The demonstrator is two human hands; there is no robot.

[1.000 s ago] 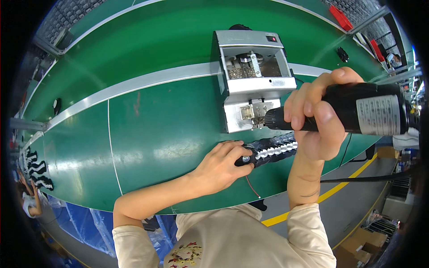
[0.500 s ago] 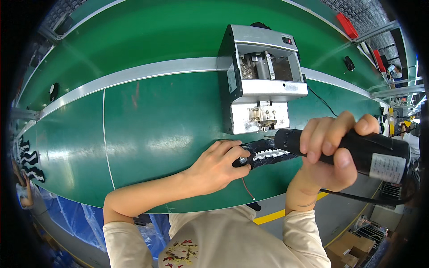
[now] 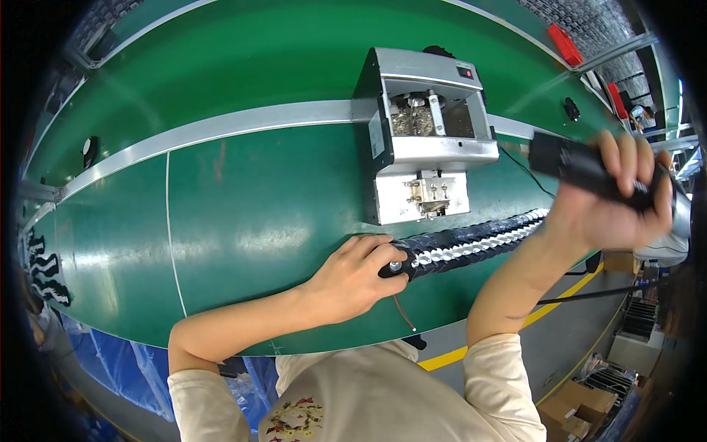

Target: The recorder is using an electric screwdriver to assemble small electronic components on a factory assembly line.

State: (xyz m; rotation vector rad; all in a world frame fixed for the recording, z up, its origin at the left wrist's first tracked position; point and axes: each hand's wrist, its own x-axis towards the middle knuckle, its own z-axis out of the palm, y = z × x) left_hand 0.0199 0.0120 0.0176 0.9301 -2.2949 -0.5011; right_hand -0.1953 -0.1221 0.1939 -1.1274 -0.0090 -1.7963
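Your left grip [image 3: 352,274] is curled over the black end of a black-and-white braided strip [image 3: 471,247], holding it against the table [image 3: 243,243]. A thin red wire [image 3: 403,313] trails from just below that grip toward you. Between its thumb and forefinger, a silver screw head [image 3: 396,266] shows in the strip's end, so that fastening looks at least set in place; whether it is tight, and whether more screws remain, you cannot tell. The strip extends rightward from the left grip until your right forearm hides its other end. Your right grip [image 3: 618,191] is wrapped around an electric screwdriver [image 3: 589,168], clear of the strip; motion blurs its bit, so a loaded screw cannot be confirmed. Beyond and between both grips stands a screw feeder [image 3: 442,151], with loose screws in its tray.
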